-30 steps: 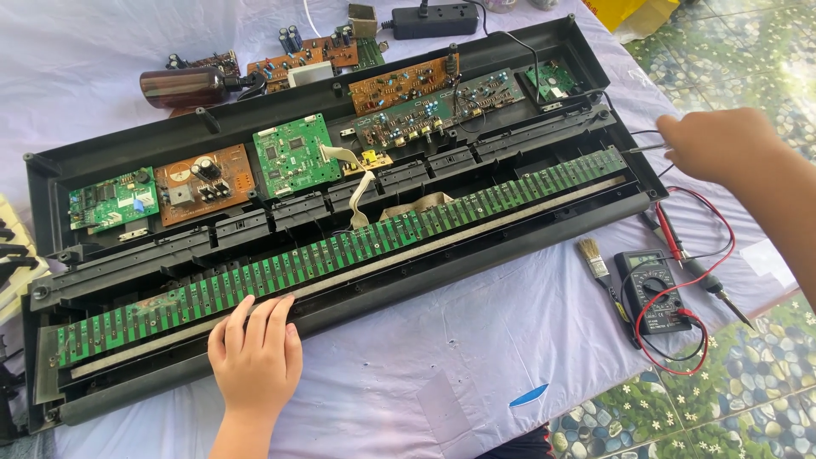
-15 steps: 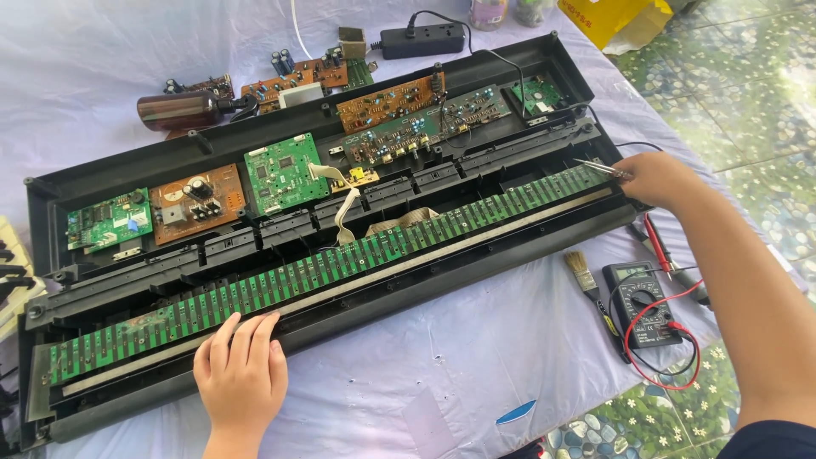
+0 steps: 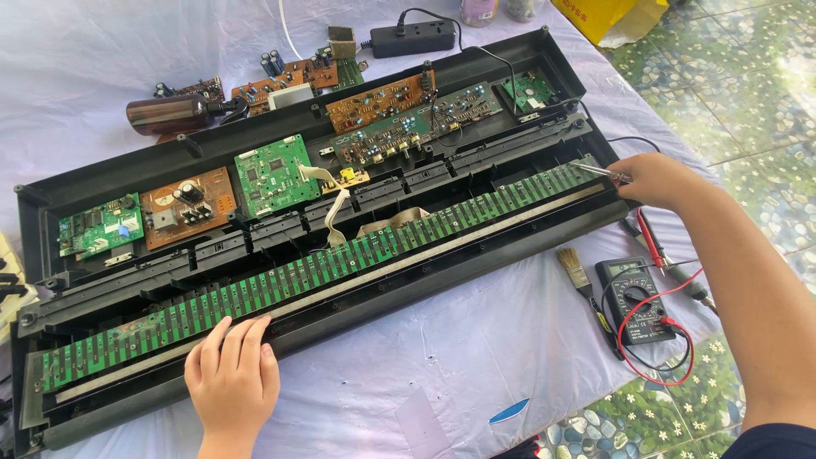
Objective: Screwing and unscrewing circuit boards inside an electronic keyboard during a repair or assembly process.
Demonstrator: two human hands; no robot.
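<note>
Nearest us, our left hand (image 3: 231,374) lies flat with fingers spread and loose, gripping nothing, fingertips pressing the front lip of the opened keyboard case (image 3: 340,319). Just beyond those fingertips runs the long green key-contact board (image 3: 340,259), stretching the full length of the case up toward our right hand (image 3: 659,180). That hand is closed in a pinch around a thin metal tool (image 3: 599,170), seemingly a screwdriver, whose tip touches the far right end of the contact board.

We judge the contact board long, thin and stiff yet easily flexed or cracked; it wants support along its edges at both ends, never a lift from one corner. The case looks rigid, bulky plastic.

To the near side of the right fingers lie a small brush (image 3: 582,276) and a multimeter (image 3: 633,297) with red and black leads trailing close to the forearm, a snag risk. Beyond the fingers, smaller circuit boards (image 3: 272,174) fill the case's rear, joined by a ribbon cable (image 3: 337,217). Open white cloth (image 3: 425,382) in front gives the freest room.
</note>
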